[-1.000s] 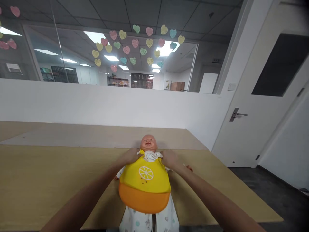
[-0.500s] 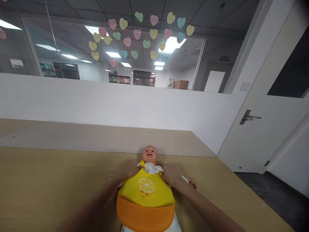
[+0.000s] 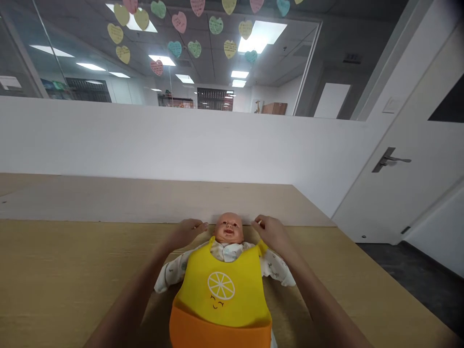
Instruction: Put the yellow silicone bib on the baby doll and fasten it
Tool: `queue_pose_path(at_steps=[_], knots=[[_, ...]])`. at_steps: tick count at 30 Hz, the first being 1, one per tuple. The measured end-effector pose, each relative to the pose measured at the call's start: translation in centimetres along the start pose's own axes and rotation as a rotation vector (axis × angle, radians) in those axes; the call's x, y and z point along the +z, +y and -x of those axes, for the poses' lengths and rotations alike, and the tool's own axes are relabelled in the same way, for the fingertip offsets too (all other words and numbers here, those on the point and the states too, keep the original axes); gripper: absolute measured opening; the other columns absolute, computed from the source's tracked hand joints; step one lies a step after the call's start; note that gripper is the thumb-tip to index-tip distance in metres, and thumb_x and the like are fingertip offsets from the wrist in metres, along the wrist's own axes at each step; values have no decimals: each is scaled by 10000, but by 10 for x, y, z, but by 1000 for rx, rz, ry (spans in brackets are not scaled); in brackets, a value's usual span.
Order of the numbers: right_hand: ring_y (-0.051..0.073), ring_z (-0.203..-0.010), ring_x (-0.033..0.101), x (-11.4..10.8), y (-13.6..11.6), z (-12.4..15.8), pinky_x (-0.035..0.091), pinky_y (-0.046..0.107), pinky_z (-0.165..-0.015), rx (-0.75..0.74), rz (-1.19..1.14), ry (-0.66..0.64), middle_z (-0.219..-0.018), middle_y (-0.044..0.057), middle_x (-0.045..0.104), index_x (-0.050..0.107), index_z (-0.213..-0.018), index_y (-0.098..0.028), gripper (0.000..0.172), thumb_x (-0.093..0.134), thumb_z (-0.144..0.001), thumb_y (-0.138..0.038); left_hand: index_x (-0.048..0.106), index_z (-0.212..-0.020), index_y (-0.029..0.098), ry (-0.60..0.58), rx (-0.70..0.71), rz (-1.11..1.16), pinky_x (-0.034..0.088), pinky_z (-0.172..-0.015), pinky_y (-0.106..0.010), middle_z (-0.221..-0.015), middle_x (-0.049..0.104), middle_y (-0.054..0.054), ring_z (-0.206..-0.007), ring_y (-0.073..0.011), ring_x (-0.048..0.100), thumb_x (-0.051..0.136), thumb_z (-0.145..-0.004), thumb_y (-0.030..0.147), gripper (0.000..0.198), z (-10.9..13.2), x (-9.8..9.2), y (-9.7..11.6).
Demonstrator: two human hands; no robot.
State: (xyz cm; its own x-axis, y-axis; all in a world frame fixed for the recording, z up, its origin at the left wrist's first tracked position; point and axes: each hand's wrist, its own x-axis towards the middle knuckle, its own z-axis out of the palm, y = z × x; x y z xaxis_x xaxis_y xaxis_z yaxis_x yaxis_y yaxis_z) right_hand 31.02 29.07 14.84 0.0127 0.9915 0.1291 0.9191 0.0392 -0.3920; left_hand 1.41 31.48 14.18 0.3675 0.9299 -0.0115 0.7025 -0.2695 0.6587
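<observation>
**Q:** Report the location of the item.

**A:** The baby doll (image 3: 228,231) lies on its back on the wooden surface (image 3: 54,275), with its head toward the far edge and its arms out to both sides. A yellow-and-orange silicone bib (image 3: 221,295) covers its chest and belly. The bottom of the bib runs out of the head view.

**Q:** Report the state of each hand.

**A:** My left hand (image 3: 184,234) is just beside the doll's head on my left, half open with the fingers loosely curled, and it holds nothing. My right hand (image 3: 272,234) is just beside the head on my right, also half open and empty. It sits close to the upper tip of the bib (image 3: 261,247), but I cannot tell whether they touch.

**Q:** State the handling properties and hold points.

**A:** Judging by appearance, the doll is light, with a firm molded head and a softer clothed body. The bib looks thin, flexible and somewhat grippy, so it will bend rather than hold a shape. The best hold on the bib is at its two upper tips beside the neck. The doll is best held at the shoulders, through the printed white sleeves (image 3: 170,270).
</observation>
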Motion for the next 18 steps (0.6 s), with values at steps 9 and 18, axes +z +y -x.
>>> queue_pose_path(at_steps=[9, 18], knots=[[150, -829, 612, 5, -6, -54, 367, 220, -686, -7, -20, -107, -949, 47, 700, 669, -1042, -173, 246, 510, -855, -180, 678, -951, 207, -157, -78, -191, 407, -602, -279, -866, 705, -62, -774, -237, 643, 605, -705, 600, 470, -3, -13, 17], [200, -987, 610, -4, -12, -40, 396, 245, -746, -41, -51, -268, -1144, 83, 662, 638, -1133, -185, 308, 519, -887, -327, 631, -1163, 233, -185, -38, -250, 453, -710, -331, -1008, 683, -52, -886, -296, 643, 801, -551, 367, 649, 15, -23, 28]])
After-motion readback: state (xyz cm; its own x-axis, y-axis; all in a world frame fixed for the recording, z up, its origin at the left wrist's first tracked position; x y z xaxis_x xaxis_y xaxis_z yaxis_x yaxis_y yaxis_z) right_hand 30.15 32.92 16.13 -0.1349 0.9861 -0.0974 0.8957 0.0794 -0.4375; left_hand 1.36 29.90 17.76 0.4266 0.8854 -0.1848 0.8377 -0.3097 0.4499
